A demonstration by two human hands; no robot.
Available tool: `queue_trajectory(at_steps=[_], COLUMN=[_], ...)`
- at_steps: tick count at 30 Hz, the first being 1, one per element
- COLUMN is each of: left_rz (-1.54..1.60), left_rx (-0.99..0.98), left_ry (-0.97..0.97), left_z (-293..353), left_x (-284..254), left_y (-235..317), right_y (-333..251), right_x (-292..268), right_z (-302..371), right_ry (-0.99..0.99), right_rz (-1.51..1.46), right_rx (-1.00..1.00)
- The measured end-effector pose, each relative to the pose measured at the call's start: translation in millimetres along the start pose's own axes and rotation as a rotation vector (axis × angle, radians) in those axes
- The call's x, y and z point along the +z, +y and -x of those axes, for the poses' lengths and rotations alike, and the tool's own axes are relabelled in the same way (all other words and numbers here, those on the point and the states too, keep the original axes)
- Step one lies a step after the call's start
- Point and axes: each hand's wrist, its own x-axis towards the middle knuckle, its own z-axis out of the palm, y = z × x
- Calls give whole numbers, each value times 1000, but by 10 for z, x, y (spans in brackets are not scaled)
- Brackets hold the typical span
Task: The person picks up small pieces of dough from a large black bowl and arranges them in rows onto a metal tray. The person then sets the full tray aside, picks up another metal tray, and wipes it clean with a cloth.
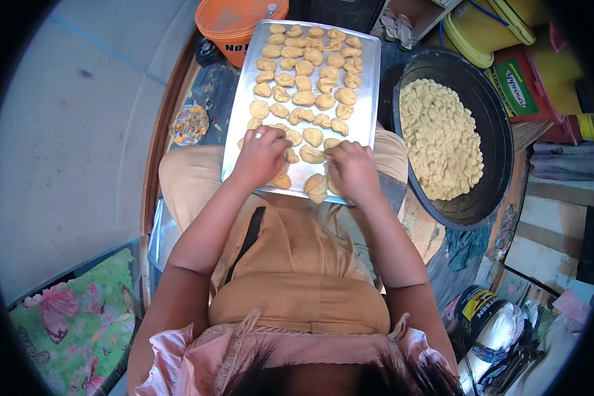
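Note:
A silver metal tray (237,155) lies across my lap, covered with rows of small yellowish lumps of dough (303,98). Over its near left part, my left hand (263,157) has its fingers curled down among the pieces, closed on a dough piece that they mostly hide; a ring shows on one finger. My right hand (354,170) is at the near right edge, fingers bent and closed on another dough piece, partly covered by the hand. Between the two hands sit a few loose dough pieces (311,155), and a larger folded one (315,188) rests at the tray's near edge.
To the right, a big black basin (498,148) holds a heap of flattened dough pieces (439,138). An orange bucket (237,23) stands behind the tray. Yellow buckets (482,33) and a red container (521,86) crowd the far right. A wall (79,132) rises at left.

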Motion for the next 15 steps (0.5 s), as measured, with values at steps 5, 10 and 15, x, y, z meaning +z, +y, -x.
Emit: queue_trajectory(at_steps=[5,10,15], left_rz=[23,7,-49], left_rx=[25,-16,-29], left_ry=[0,32,63], left_z=[27,-40,-51], left_x=[53,174,161], left_y=[48,116,220], right_y=[222,274,281], right_x=[-98,17,-97], right_z=[152,35,29], right_ry=[52,146,133], right_rz=[-44,-173,-184], right_rx=[135,182,286])
